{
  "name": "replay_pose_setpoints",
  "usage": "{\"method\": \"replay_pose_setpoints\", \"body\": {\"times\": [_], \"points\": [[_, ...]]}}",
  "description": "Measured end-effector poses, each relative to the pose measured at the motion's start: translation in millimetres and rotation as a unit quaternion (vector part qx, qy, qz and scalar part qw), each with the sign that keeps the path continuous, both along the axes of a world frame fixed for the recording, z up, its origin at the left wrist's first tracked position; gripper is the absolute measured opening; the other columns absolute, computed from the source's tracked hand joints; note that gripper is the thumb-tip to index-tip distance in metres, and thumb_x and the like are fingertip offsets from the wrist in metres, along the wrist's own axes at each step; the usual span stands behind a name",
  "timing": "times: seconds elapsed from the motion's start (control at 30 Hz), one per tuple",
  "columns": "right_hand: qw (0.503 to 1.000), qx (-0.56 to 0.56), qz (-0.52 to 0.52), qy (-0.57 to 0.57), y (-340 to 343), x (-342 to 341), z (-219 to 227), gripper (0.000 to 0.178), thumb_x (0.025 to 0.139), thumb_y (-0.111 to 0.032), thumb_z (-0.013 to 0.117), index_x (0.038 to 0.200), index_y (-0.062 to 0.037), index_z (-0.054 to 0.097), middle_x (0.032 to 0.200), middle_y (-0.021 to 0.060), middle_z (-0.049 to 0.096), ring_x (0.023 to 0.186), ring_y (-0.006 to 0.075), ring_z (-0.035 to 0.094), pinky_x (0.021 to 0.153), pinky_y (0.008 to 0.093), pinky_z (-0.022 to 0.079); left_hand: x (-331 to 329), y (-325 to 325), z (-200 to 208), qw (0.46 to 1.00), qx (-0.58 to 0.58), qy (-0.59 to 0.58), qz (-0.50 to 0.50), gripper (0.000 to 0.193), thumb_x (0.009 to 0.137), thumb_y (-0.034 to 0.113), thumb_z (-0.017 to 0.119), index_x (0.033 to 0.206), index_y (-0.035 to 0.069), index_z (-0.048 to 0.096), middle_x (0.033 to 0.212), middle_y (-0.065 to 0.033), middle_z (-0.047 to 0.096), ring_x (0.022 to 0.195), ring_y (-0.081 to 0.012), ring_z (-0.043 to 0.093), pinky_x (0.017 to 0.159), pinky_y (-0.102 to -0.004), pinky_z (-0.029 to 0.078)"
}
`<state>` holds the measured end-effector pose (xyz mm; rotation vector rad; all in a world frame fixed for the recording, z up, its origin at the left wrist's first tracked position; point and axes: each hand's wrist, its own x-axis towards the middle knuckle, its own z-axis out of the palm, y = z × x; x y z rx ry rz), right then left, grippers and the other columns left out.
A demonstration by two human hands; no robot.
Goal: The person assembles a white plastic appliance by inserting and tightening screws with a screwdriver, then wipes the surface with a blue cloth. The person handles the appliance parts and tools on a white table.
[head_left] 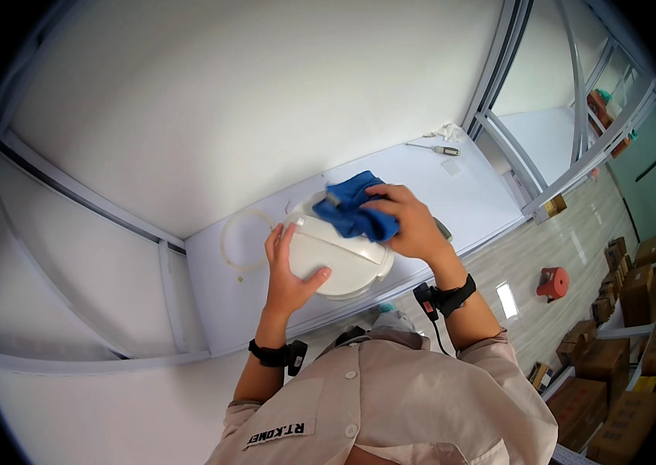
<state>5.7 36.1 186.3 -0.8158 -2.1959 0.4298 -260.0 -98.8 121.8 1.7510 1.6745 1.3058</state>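
A white round lidded appliance (320, 267) with a ridge across its top stands on the white table before me. My left hand (289, 271) grips its left side, thumb and fingers spread over the lid. A crumpled blue cloth (355, 208) is in my right hand (409, 221), pressed against the far right part of the lid. The cloth and fingers hide that part of the appliance. A small grey-green piece (443, 229) shows just beyond my right hand, partly covered.
On the white table (491, 194) lie a screwdriver (444, 149), crumpled white material (448, 133) and a pale ring-shaped loop (223, 242). A white wall (250, 93) rises behind. To the right are a red stool (552, 284) and several cardboard boxes (603, 364) on the floor side.
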Motion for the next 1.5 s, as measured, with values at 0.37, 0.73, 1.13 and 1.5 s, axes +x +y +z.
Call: {"method": "replay_pose_setpoints", "body": {"times": [0.37, 0.73, 1.13, 1.5], "points": [[0.976, -0.184, -0.074, 0.089, 35.9, -4.1, -46.3, 0.034, 0.083, -0.010, 0.077, 0.116, -0.0058, 0.073, 0.117, 0.0159, 0.073, 0.105, 0.0374, 0.070, 0.092, 0.0437, 0.057, -15.1, 9.4, 3.0, 1.000, -0.011, -0.005, -0.021, 0.100, 0.075, 0.026, 0.091, 0.160, 0.005, 0.044, 0.164, -0.0205, 0.032, 0.150, -0.0402, 0.038, 0.123, -0.0499, 0.037], [0.946, -0.302, -0.096, 0.060, -19.0, 32.6, -54.0, 0.035, 0.083, -0.014, 0.076, 0.114, 0.0014, 0.070, 0.099, 0.0205, 0.076, 0.096, 0.0338, 0.074, 0.089, 0.0412, 0.056, -37.0, 8.5, 15.2, 0.994, -0.065, 0.057, 0.065, 0.068, 0.075, 0.026, 0.094, 0.132, 0.005, 0.065, 0.147, -0.0176, 0.048, 0.136, -0.0394, 0.050, 0.106, -0.0506, 0.050], [0.887, -0.432, -0.113, 0.117, -28.9, 48.6, -129.6, 0.027, 0.087, -0.011, 0.075, 0.111, 0.0014, 0.073, 0.100, 0.0136, 0.078, 0.097, 0.0216, 0.071, 0.092, 0.0382, 0.055, 22.1, 1.4, 20.3, 0.979, -0.057, 0.134, 0.146, 0.066, 0.085, 0.031, 0.088, 0.138, 0.005, 0.057, 0.153, -0.0248, 0.034, 0.140, -0.0465, 0.042, 0.115, -0.0531, 0.041], [0.997, 0.034, 0.055, -0.032, -20.8, -4.4, 14.0, 0.064, 0.074, -0.003, 0.074, 0.135, -0.0199, 0.071, 0.157, 0.0095, 0.057, 0.142, 0.0400, 0.052, 0.113, 0.0469, 0.048, 11.2, 3.3, 27.9, 0.995, -0.076, 0.058, 0.038, 0.085, 0.073, 0.030, 0.098, 0.143, 0.005, 0.056, 0.157, -0.0220, 0.030, 0.142, -0.0454, 0.042, 0.114, -0.0518, 0.046]]}}
